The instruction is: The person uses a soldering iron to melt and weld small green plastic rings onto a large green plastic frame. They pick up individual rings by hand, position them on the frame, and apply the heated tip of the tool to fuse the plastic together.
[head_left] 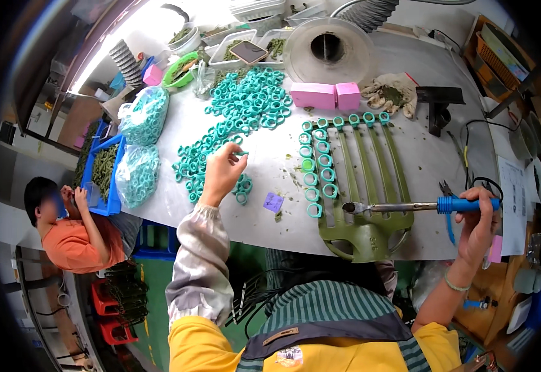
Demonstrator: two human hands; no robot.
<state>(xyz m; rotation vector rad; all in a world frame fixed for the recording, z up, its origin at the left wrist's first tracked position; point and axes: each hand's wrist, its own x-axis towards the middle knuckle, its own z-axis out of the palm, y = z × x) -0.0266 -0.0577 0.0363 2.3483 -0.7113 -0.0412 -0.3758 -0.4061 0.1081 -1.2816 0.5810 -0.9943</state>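
Observation:
My left hand (222, 172) is closed in a pinch on a teal ring (240, 153), beside a loose pile of teal rings (242, 102). My right hand (478, 228) grips the blue handle of a soldering iron (407, 207). The iron's metal tip lies over an olive-green plastic rake head (369, 242) with long parallel tines. More teal rings (310, 180) line the rake's left side in two columns, and several sit along its far ends. One ring in the outer column has a bright green centre. Whether the iron's tip touches the plastic, I cannot tell.
Bags of teal rings (139, 175) stand at left, near a person in orange (75, 245) beside blue crates (119, 186). Pink blocks (314, 96), a glove (391, 93), a black stand (438, 102) and a round extraction hood (304, 56) line the back. Pliers (447, 192) lie at right.

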